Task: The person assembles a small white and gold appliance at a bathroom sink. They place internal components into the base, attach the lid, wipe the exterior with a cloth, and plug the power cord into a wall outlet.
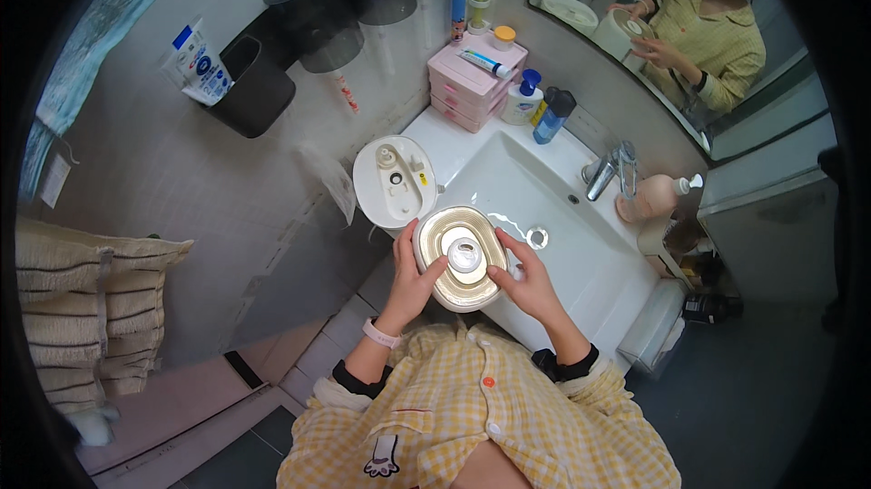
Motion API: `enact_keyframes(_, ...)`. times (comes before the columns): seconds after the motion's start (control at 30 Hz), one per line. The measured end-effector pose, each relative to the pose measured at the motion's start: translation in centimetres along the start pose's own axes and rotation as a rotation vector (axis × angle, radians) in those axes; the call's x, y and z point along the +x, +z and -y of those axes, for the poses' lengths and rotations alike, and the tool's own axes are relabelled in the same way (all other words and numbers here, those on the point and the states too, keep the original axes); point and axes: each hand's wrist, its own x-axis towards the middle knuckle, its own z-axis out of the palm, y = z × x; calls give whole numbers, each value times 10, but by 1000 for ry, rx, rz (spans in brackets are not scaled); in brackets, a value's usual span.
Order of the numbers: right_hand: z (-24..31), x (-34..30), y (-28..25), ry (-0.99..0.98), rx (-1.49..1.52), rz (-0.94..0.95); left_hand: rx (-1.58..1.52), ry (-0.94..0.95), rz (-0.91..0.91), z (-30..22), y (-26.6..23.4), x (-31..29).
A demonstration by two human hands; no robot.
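Between both palms I hold a pale, rounded humidifier water tank (470, 286) with a ridged underside and a round white cap (464, 255) facing up. My left hand (413, 278) grips its left side, the thumb resting near the cap. On the opposite side my right hand (528, 282) is wrapped round the edge, its thumb over the rim. The tank is held above the front edge of the white sink (517, 180). Just beyond my left hand, the white humidifier base (396, 203) stands on the counter with its hollow inside showing.
A chrome faucet (602, 176) and a peach pump bottle (649, 199) stand on the right. Behind the sink are a pink drawer box (472, 81) and several bottles. A black wall holder (259, 90) hangs at left; a mirror (689, 44) is at upper right.
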Motion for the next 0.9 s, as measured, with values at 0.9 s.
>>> enact_keyframes(0.9, 19, 206, 42, -905, -532, 565, 410, -168, 262, -20, -25, 15)
